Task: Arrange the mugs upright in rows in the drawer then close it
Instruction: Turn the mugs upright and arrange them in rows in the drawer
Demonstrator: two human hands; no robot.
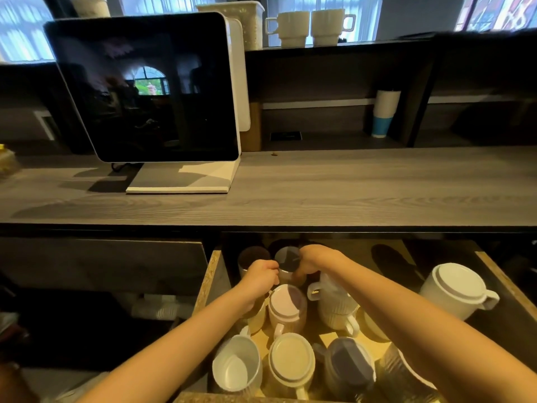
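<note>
While mugs crowd the open drawer, both hands grip one.

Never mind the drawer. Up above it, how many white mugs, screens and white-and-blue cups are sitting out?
White mugs on the top ledge: 2
Screen on the counter: 1
White-and-blue cup in the shelf nook: 1
Total: 4
</note>
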